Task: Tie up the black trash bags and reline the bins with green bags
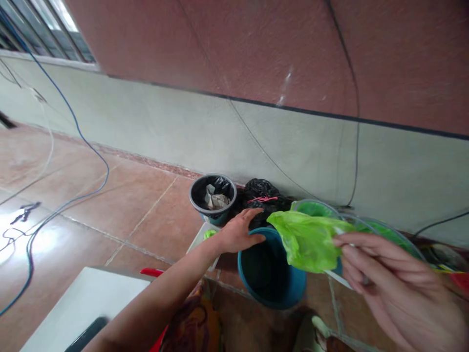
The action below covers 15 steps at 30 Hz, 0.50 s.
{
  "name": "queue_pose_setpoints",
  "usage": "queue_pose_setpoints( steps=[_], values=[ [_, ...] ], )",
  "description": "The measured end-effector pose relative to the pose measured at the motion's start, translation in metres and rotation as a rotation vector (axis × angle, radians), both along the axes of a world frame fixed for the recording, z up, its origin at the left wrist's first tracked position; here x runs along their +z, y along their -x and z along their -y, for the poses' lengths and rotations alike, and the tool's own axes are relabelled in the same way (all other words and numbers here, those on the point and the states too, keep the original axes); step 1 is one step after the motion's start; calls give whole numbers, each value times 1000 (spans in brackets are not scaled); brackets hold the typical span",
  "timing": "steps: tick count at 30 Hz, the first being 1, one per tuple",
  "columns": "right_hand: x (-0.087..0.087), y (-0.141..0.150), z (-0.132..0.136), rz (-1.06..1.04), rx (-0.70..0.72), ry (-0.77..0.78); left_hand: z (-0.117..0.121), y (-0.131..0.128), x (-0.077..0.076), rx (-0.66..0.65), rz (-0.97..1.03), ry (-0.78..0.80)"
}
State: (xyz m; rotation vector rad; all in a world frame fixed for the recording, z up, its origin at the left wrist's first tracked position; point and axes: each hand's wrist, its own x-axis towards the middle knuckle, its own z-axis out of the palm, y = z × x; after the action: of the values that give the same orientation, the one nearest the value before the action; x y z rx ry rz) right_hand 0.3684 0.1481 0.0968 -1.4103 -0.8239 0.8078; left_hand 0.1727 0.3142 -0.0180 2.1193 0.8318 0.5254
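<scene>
The right hand point(388, 278) pinches a limp green leaf point(306, 242) between thumb and fingers at its narrow end, so that the broad blade hangs free, spread out and partly over the rim of a blue bucket point(296, 288); a grip at this end presumably spares the soft blade from crushing. The left hand point(238, 233) is spread, thumb and fingers apart and holding nothing visible, at the far left side of the bucket's rim; whether it touches the rim cannot be told. The bucket stands on the tiled floor directly before the person, probably to lie within reach of both hands; its interior is too dark to read. Behind it, against the wall point(154, 122), are a bin point(214, 218), whose black liner point(222, 183) presumably keeps the crumpled waste point(217, 199) off its sides, and a black bag point(261, 187) with a pink tie point(263, 199), apparently to hold it closed. Green contents point(381, 232) fill part of a container to the right, beside the right hand.
</scene>
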Motion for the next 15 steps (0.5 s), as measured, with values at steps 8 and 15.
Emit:
queue_pose_setpoints(
  steps=[8,15],
  values=[
    [5,-47,31,-163,180,-90,39,-89,63,-193,-53,-51],
    [-65,-98,35,-9,58,52,70,-94,36,78,174,326]
  ],
)
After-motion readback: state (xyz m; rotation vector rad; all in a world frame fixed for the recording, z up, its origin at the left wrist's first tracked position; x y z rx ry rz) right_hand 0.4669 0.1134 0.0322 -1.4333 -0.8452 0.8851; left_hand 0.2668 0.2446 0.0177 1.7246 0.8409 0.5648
